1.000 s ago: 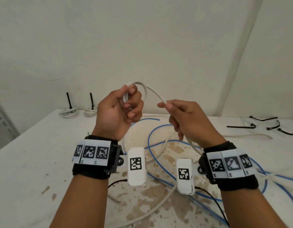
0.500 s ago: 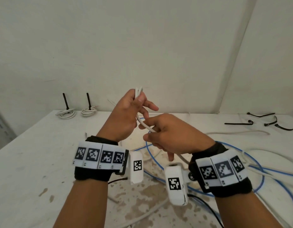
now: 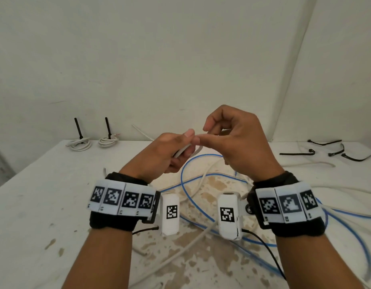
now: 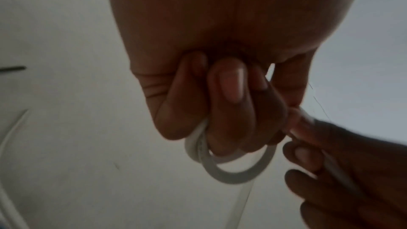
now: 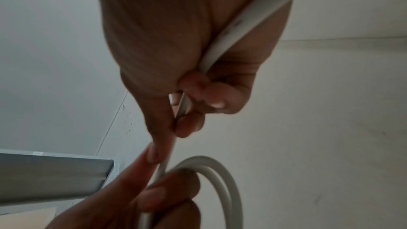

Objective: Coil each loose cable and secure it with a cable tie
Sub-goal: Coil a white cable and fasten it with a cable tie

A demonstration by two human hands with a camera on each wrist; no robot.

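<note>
I hold a white cable (image 3: 181,152) in the air over the table, between both hands. My left hand (image 3: 168,155) grips a small coil of it; the left wrist view shows two loops (image 4: 233,175) hanging below the curled fingers (image 4: 226,93). My right hand (image 3: 232,140) is just to the right, touching the left thumb, and pinches the running strand (image 5: 184,105) between thumb and fingers. In the right wrist view the cable (image 5: 237,23) runs across the palm down to the coil (image 5: 222,171). The rest trails to the table.
Two tied white coils (image 3: 78,143) (image 3: 108,140) with upright black ties sit at the back left. Loose black cable ties (image 3: 295,153) (image 3: 334,152) lie at the back right. A blue cable (image 3: 193,195) and more white cable (image 3: 186,247) sprawl over the stained table (image 3: 45,195).
My right hand swung the strand in to the left hand and laid it onto the coil, then rose beside the left thumb. The left hand dropped a little lower.
</note>
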